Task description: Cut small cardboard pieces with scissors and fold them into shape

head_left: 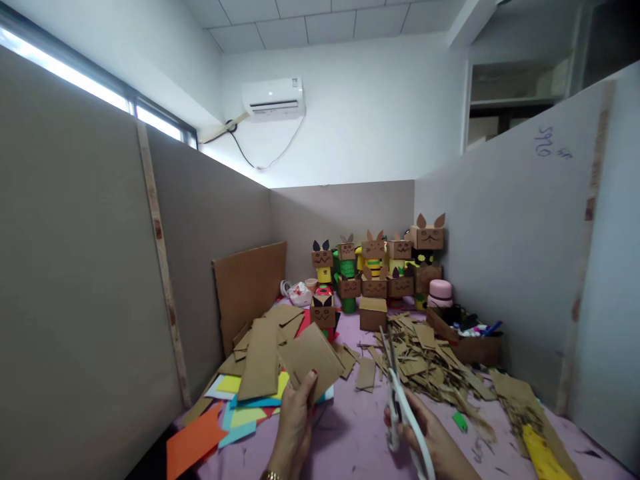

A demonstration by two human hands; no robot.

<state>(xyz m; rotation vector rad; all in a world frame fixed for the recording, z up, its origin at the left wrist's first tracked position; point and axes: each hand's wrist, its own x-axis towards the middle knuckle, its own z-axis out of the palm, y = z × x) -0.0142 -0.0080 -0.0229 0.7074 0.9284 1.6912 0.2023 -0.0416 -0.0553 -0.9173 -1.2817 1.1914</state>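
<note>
"Left hand [296, 421] first: what has it got?"

"One squarish cardboard piece [313, 360], pinched with the thumb on its face, held up over the tabletop [345, 430] toward the near edge."

"And the right hand [434, 437]?"

"Wrapped round the handles of white scissors [399, 399], just beside the cardboard, tips toward the far edge. Blades and cardboard are apart; I can't tell how wide the blades stand."

"Which step, then?"

"Trimming, I'd judge, at a moment between blade and board: scraps [417, 357] lie heaped toward the right edge, and box-headed figures [374, 250] stand near the far edge."

"What would a cut call for?"

"Probably turning the piece's right side to the blades, opening them enough for thick board, and keeping the left thumb off the cutting line."
</note>
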